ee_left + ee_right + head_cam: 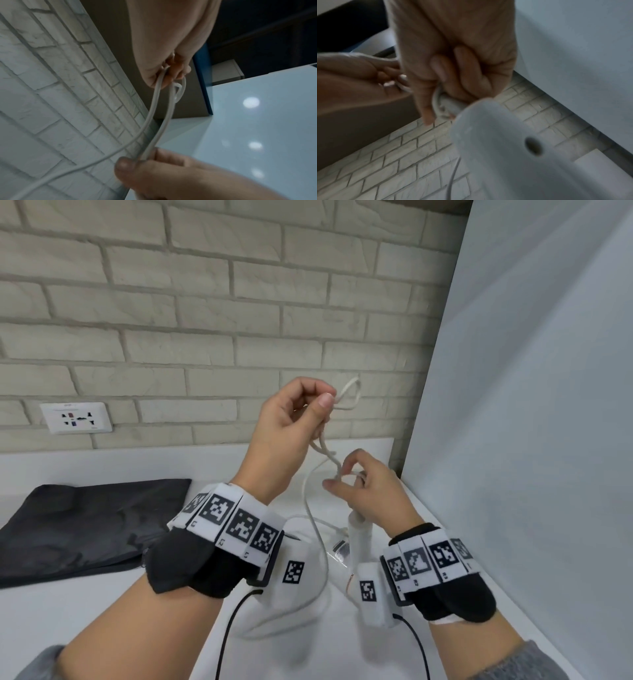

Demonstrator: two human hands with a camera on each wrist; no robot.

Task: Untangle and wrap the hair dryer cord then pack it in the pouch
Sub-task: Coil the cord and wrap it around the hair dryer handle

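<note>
My left hand [327, 402] is raised in front of the wall and pinches a small loop of the white cord [313, 518] between thumb and fingers. Lower and to the right, my right hand [334, 479] grips the white hair dryer [359, 530] by its handle and pinches twisted strands of the same cord. In the left wrist view two strands of cord [159, 115] run from the left hand [168, 75] down to the right hand [137, 159]. In the right wrist view the right hand [447, 75] curls round the handle [505, 148]. The dark pouch [85, 525] lies flat at the left.
The white counter [102, 628] carries slack cord trailing below my hands. A brick wall with a socket plate [76, 417] stands behind. A pale panel [531, 405] closes off the right side, close to my right hand.
</note>
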